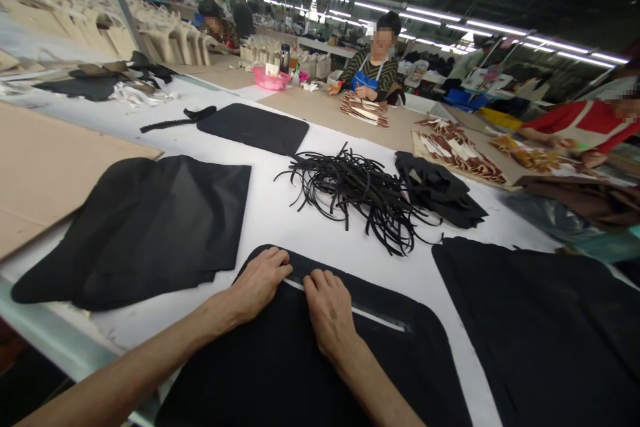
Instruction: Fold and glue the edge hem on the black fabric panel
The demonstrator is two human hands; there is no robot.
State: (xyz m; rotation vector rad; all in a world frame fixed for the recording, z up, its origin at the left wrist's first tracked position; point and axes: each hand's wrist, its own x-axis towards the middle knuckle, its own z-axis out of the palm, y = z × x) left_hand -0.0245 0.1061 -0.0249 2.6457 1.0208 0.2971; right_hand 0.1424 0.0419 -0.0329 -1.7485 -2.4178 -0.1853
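Beyond panel: tangle of thin black strips (360,193) past the rounded black fabric panel (280,373).
Left of panel: matte black fabric stack (150,227).
Hands: left hand (260,280), right hand (327,307) flat on the panel's slit (380,320), fingers bent, pressing.

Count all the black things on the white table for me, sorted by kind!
Flat black fabric panels: 4
Pile of thin black strips: 1
Crumpled black cloth heap: 1
Long black strap: 1
Total: 7
The dark pieces at the far left are too unclear to count.
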